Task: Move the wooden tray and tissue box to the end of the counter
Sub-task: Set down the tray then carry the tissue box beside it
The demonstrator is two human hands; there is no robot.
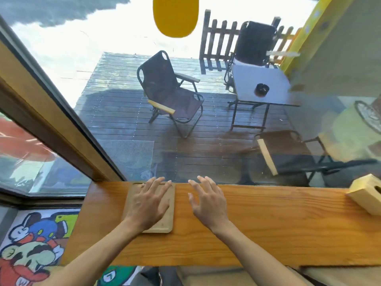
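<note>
A flat light-brown wooden tray [170,215] lies near the left end of the orange-brown wooden counter [268,230], its long side running away from me. My left hand [148,203] rests palm-down on the tray with fingers spread, holding nothing. My right hand [208,201] hovers over the bare counter just right of the tray, fingers apart and empty. A pale wooden tissue box [365,195] stands at the far right of the counter, partly cut off by the frame edge.
A large window [185,120] runs along the counter's far edge, with a wooden frame post [51,120] at the left. Outside are folding chairs and a table on a deck. A cartoon-print rug [35,244] lies on the floor below the counter's left end.
</note>
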